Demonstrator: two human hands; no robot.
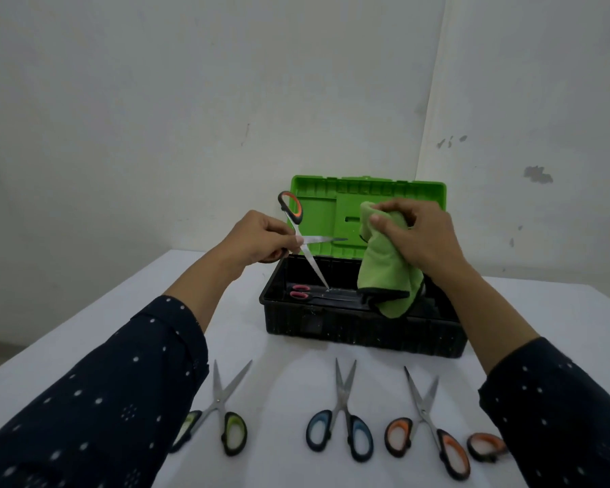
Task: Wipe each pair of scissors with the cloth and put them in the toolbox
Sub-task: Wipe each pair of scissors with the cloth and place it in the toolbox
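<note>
Steel blades splayed, the orange-handled scissors [320, 239] pinched by the left hand [257, 241] aim one tip right, toward the green fabric cloth [381, 272] gripped nearby in the right hand [423, 237].

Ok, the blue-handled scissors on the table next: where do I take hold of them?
Take the blue-handled scissors by the handle loops, from the near edge. They lie flat, loops toward you, slightly open blades pointing away at the toolbox, so that side probably keeps fingers off the points.
</note>
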